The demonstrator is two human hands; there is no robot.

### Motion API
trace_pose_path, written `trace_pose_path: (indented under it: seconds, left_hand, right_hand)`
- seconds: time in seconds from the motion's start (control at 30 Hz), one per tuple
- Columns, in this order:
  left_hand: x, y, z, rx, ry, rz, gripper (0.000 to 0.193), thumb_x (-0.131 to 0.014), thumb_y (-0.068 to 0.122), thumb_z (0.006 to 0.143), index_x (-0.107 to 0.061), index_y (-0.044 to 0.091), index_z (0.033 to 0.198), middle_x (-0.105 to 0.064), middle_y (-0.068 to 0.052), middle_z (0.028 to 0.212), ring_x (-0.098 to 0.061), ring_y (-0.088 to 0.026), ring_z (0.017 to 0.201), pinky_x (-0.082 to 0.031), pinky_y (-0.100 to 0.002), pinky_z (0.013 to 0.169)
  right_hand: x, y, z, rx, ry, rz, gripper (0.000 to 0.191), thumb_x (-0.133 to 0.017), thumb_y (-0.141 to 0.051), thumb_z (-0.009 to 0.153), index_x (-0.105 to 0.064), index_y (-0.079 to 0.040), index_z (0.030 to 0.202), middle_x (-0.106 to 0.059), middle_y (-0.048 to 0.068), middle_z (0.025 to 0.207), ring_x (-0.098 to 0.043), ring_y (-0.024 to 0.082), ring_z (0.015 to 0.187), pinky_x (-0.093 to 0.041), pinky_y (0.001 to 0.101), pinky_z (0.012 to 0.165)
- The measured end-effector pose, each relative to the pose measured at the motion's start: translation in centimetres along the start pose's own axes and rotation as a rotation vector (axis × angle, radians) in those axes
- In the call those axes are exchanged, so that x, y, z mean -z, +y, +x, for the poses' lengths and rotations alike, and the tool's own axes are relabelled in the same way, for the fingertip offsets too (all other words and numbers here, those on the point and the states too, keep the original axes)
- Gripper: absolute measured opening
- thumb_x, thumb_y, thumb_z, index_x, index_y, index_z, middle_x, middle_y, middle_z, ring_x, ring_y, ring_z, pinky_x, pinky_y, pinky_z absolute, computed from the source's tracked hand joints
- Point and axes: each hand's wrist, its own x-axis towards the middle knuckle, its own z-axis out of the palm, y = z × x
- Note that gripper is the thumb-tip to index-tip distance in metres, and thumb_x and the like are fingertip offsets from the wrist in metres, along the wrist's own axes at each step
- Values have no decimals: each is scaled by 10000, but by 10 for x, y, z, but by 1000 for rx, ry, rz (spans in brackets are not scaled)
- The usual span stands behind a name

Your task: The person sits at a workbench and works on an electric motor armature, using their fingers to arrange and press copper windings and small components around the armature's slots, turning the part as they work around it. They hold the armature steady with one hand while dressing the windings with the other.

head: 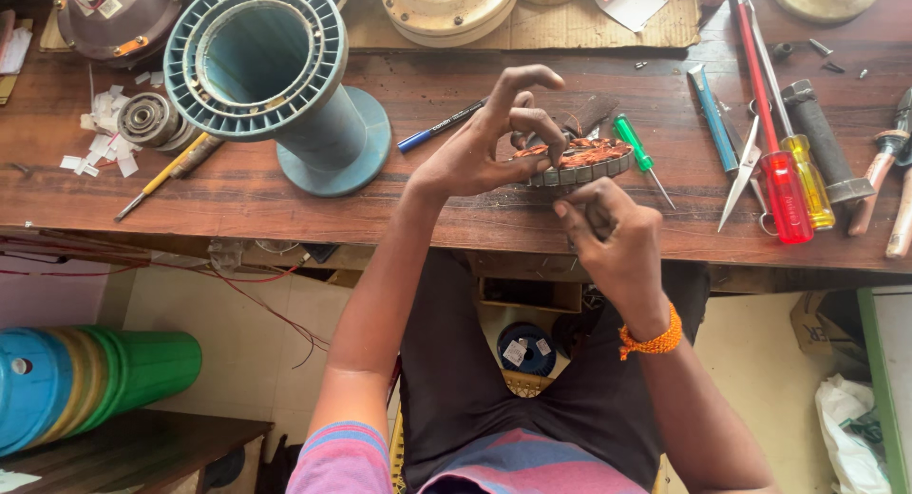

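On the wooden bench (285,185), teal motor housing (275,76), screwdrivers (788,185) flanking wound stator (581,161)

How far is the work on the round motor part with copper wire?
Done: copper coils already sit in the stator. In hand: the left hand steadies its rim, and the right hand pinches at its near edge. Left: the screwdrivers lie unused beside it.
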Motion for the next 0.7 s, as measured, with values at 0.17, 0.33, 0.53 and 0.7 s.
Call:
trace_pose_path:
  seconds: [0.17,0.33,0.53,0.7]
  left_hand:
    - [-4,6,2,-49,53,71,387,-821,206,920,-652,131,1261,-734,-19,1149,-737,-146,1082,-557,-359,995]
    - [-44,16,-4,-121,242,522,460,-869,334,854,-675,126,1216,-672,-15,1096,-617,-196,1036,-550,-372,911]
    - [-66,20,-7,-92,412,692,364,-889,257,856,-687,152,1139,-650,-9,1053,-616,-214,993,-548,-374,865]
    - [-72,20,-9,-108,461,723,336,-883,213,839,-689,151,1106,-623,-19,1058,-613,-227,1013,-546,-383,881]
  right_hand:
    - [-4,16,-8,-39,51,96,84,-730,-17,974,-652,-26,944,-464,-59,599,-375,4,555,-283,239,503]
    - [20,23,-4,-23,79,26,58,-741,-2,971,-686,-16,977,-500,-7,687,-384,49,604,-294,265,537]
    - [53,6,12,208,45,-72,96,-724,13,1019,-689,-27,1099,-656,49,976,-635,108,848,-496,280,748]
    - [56,-12,29,236,-8,-168,109,-753,23,969,-706,-21,1058,-634,81,905,-592,155,722,-456,312,658]
